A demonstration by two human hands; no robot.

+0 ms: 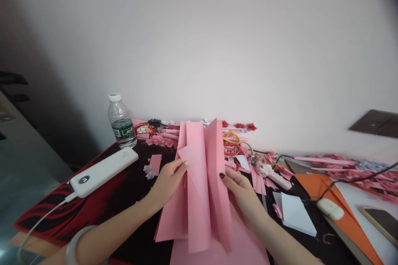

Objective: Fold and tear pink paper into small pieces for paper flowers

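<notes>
Pale wall rises behind a cluttered counter. The left hand pinches a corner of the pink paper; the right hand grips its right side. Separating one layer cleanly would seem to call for a light pinch on the left and a steady, uncreasing hold on the right. The paper stands curled between both hands, midway along the counter, reaching toward its near edge.

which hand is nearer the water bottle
The left hand, pinching the pink paper on the side toward the water bottle; the right hand grips the opposite side.
</notes>
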